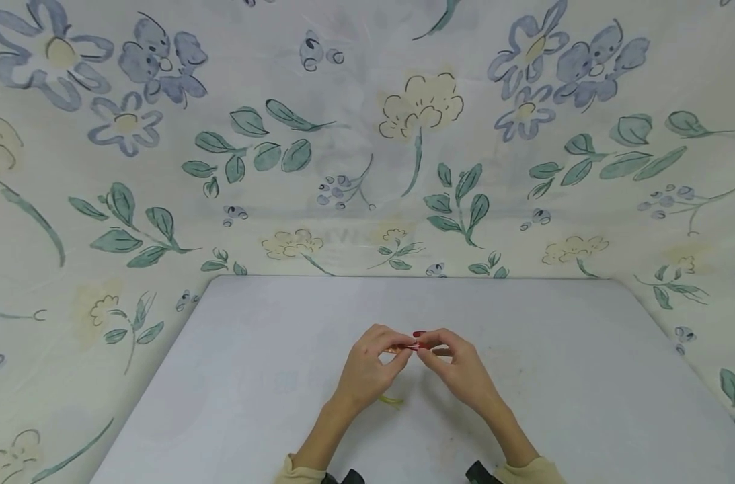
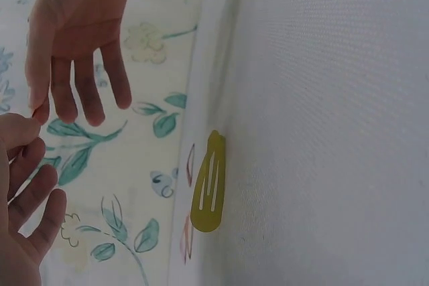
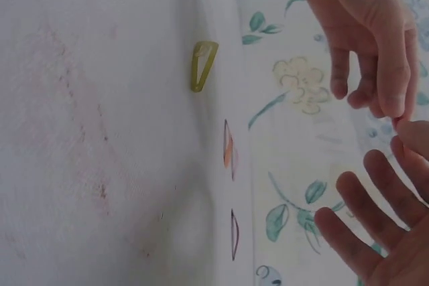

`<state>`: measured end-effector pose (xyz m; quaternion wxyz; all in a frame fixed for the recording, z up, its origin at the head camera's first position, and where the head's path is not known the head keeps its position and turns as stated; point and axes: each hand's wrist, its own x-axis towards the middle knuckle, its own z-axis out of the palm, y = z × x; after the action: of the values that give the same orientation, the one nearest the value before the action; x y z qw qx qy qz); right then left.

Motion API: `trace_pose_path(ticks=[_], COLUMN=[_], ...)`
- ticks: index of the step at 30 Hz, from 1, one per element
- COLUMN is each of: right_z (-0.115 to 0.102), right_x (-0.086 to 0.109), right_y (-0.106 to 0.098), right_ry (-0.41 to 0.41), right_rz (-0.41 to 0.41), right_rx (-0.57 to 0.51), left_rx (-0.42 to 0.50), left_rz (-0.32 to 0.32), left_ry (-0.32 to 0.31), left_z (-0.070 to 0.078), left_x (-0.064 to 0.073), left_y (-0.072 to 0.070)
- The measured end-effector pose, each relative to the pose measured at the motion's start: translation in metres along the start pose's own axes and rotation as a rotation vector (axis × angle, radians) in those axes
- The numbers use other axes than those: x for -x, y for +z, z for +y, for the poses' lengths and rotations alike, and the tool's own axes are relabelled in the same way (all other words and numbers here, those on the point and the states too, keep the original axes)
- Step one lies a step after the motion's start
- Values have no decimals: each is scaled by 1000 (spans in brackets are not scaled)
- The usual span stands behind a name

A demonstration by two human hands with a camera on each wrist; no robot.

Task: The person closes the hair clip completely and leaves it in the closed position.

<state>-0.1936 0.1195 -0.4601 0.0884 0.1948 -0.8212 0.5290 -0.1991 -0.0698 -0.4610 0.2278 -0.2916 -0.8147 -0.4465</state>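
Thumb and fingertips of my left hand (image 1: pixel 367 366) pinch one end of a small red hair clip (image 1: pixel 413 347). On its other end, the thumb and forefinger of my right hand (image 1: pixel 460 370) meet in a pinch, so fingertips cover most of it. In both wrist views the remaining fingers of each hand hang loosely spread. A yellow snap hair clip (image 1: pixel 391 400) lies on the table below the hands, partly behind the left wrist in the head view. The left wrist view shows this yellow clip (image 2: pixel 206 222) with its long slots.
The white table (image 1: pixel 252 349) has a flower-patterned cloth (image 1: pixel 355 249) behind and beside it. Beyond the hands lie a few more clips, among them a dark red one (image 1: pixel 419 333); the right wrist view shows a purple-edged clip (image 3: pixel 234 236). Reddish specks (image 3: pixel 102 192) mark the tabletop.
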Motion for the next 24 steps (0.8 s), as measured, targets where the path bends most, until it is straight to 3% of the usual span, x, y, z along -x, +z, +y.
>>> trace_pose_path(ticks=[9, 14, 24], right_z=[5, 9, 20], right_x=[1, 1, -14], right_y=[-1, -10, -29], right_ry=[-139, -207, -199], right_rz=[41, 55, -9], right_rx=[256, 394, 558], left_rx=[-18, -122, -324], left_rz=[2, -34, -209], left_ry=[-27, -16, 0], left_z=[-2, -2, -2], left_x=[0, -6, -36], left_y=[4, 9, 19])
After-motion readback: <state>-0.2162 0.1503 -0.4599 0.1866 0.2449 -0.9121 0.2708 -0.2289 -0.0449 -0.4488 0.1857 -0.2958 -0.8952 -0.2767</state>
